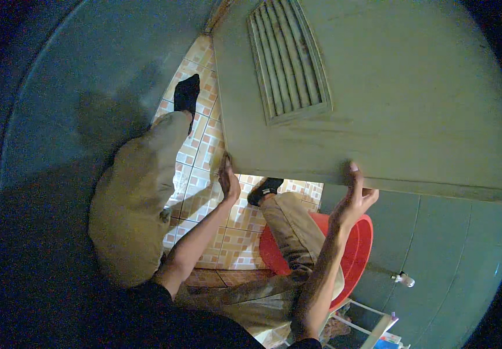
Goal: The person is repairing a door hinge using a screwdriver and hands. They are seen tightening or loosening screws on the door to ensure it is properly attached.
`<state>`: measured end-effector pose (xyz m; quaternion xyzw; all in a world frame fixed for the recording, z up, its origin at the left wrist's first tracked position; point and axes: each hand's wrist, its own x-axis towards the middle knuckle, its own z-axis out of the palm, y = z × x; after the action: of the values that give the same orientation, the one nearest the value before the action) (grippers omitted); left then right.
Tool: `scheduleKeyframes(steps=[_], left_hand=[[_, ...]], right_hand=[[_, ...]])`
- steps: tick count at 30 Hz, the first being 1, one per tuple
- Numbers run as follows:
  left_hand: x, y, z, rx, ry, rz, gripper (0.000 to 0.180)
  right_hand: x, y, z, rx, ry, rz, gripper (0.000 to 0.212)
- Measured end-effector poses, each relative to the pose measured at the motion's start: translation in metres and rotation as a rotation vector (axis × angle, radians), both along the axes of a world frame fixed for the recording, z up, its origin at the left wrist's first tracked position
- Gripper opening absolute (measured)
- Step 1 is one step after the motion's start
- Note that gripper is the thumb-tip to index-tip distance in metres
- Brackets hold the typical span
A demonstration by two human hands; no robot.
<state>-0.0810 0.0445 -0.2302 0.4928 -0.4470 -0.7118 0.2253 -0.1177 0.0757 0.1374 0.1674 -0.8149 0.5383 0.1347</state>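
Observation:
A pale green door [419, 110] with a slatted vent [290, 58] fills the upper right of the head view. At its lower left corner is my left hand [229, 181], its extended fingers pressed to the edge. Farther right along the same edge, my right hand [356, 198] grips the door, thumb on the face and the other fingers curled beneath, partly hidden. Both my forearms reach up from the lower edge. My legs, in tan trousers, are spread on either side, with dark footwear [187, 93] on the left foot.
A red plastic tub [355, 256] stands behind my right leg. Patterned tiles [233, 238] cover the floor. A blue-green wall [437, 244] with a small tap-like fitting [404, 280] is at right, a white rack [376, 331] below it. Another dark wall [76, 87] curves along the left.

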Motion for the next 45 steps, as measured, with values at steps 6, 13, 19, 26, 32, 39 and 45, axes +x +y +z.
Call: scheduleKeyframes(steps=[6,13,19,26,32,39,45], left_hand=[[-0.001,0.004,-0.017,0.029,0.036,-0.068,0.063],[0.026,0.044,0.008,-0.222,0.162,-0.111,0.055],[0.03,0.058,-0.006,-0.219,0.005,-0.156,0.06],[-0.009,-0.001,-0.043,-0.159,0.095,-0.087,0.059],[0.011,0.016,-0.029,-0.498,0.041,-0.146,0.058],[0.029,0.035,-0.021,-0.426,0.046,-0.163,0.057],[0.005,0.014,-0.019,-0.309,0.015,-0.166,0.061]], right_hand=[[-0.003,-0.003,-0.002,-0.033,0.002,-0.064,0.025],[-0.006,0.009,-0.002,-0.015,-0.034,-0.029,0.026],[-0.004,0.0,-0.003,-0.042,-0.007,-0.055,0.025],[-0.001,-0.004,-0.001,-0.058,0.017,-0.031,0.03],[-0.002,-0.003,-0.002,-0.026,-0.013,-0.022,0.027],[0.003,-0.004,0.0,0.005,-0.013,-0.032,0.028],[0.005,-0.004,-0.001,-0.015,-0.021,0.005,0.028]])
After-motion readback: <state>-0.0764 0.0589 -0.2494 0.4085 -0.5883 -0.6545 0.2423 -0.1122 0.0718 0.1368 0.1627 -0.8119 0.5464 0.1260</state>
